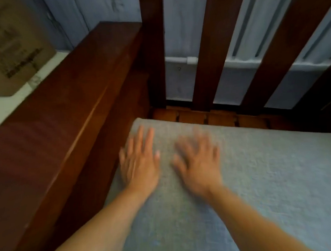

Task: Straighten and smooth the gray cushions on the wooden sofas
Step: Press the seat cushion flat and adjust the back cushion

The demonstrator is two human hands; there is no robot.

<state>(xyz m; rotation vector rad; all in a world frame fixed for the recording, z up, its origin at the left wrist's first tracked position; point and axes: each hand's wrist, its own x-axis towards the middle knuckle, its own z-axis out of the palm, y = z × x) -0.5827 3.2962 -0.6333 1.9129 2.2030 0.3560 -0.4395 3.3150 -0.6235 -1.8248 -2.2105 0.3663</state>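
Left hand: the left hand (138, 162) lies flat on the gray seat cushion (241, 179), fingers straight and slightly spread, close to the cushion's left edge beside the wooden armrest (67, 115)
Right hand: the right hand (199, 162) is also palm-down on the cushion with fingers spread; it is blurred, so I cannot tell how firmly it presses
Cushion position: it sits on the seat of the wooden sofa, its far edge stopping short of the back slats (207, 55), leaving a strip of seat slats (195, 117) bare
Risk, gap: pressing only downward would likely leave the cushion short of the back; a push toward the slats seems needed to seat it
Risk, skew: both hands work near the left corner, so a shove from here could turn the cushion and leave the right side askew
Risk, fabric: dragging the palms could bunch the cover into new wrinkles near the corner
Risk, fingers: the left hand could get nipped between cushion and armrest
Containers: a cardboard box (10, 47) stands on the floor beyond the armrest; its contents are hidden
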